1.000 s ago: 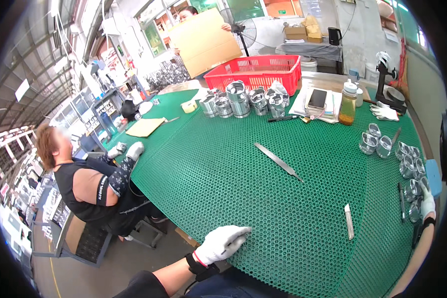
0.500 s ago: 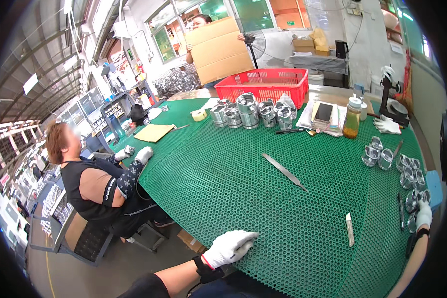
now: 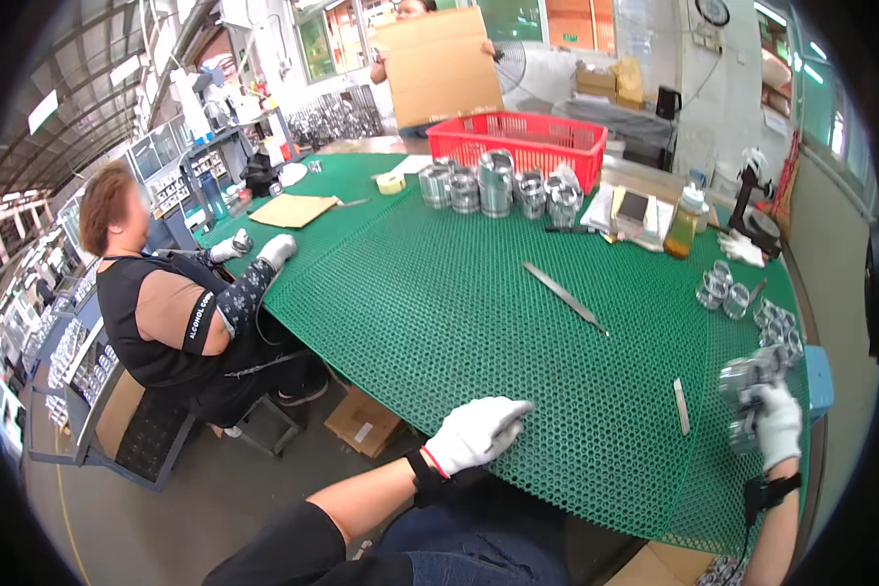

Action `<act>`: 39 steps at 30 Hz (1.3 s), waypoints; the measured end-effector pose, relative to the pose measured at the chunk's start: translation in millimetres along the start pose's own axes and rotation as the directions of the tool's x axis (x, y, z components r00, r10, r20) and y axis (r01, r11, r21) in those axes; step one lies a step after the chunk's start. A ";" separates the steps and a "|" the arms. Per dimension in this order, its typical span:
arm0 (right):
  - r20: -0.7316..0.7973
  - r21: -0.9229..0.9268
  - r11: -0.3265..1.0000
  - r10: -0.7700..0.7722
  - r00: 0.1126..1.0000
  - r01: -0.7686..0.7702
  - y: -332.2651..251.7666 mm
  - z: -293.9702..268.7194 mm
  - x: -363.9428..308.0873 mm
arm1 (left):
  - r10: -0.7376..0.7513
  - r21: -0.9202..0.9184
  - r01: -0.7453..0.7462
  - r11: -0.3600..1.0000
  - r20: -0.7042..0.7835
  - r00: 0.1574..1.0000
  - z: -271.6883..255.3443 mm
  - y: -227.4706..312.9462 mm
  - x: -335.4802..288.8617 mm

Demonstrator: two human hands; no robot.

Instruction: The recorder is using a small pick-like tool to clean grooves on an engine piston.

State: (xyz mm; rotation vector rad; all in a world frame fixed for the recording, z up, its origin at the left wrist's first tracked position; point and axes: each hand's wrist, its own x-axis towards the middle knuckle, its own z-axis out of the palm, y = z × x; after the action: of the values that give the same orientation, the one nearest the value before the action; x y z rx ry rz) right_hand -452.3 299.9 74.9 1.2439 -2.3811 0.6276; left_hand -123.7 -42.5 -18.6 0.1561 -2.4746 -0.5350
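Note:
My left hand [image 3: 479, 433], in a white knit glove, rests on the near edge of the green honeycomb mat [image 3: 439, 332]. Its fingers curl loosely together, and nothing shows in them. At the right side of the mat my gloved right hand [image 3: 777, 422] is closed on a shiny metal piston [image 3: 745, 432], slightly blurred; other pistons [image 3: 742, 376] sit right by its fingers. Beyond them stand more pistons [image 3: 718, 288]. A flat metal file [image 3: 565, 298] lies mid-mat, and a narrow pale strip [image 3: 682, 405] lies left of my right hand.
Several pistons [image 3: 496, 186] stand before a red crate [image 3: 518, 142] at the back. A bottle of yellowish liquid [image 3: 687, 225], papers [image 3: 620, 210] and a dark stand [image 3: 752, 220] are at the far right. One co-worker [image 3: 166, 293] sits left; another person holds cardboard [image 3: 439, 73].
My right hand has come inward from the mat's right edge, with a piston in it. The view has shifted slightly; my left hand stays on the near edge.

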 end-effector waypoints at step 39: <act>0.382 0.118 0.979 -0.198 0.903 0.165 -202.7 126.7 -37.6 | 0.022 -0.105 -0.020 0.994 0.013 1.000 -4.2 -6.4 -4.8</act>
State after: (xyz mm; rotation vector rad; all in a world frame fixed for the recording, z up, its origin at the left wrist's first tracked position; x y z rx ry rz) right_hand -278.7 152.5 -7.0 1.7484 -2.5254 0.4553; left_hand -117.5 -48.6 -20.6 0.0845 -2.4520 -0.6573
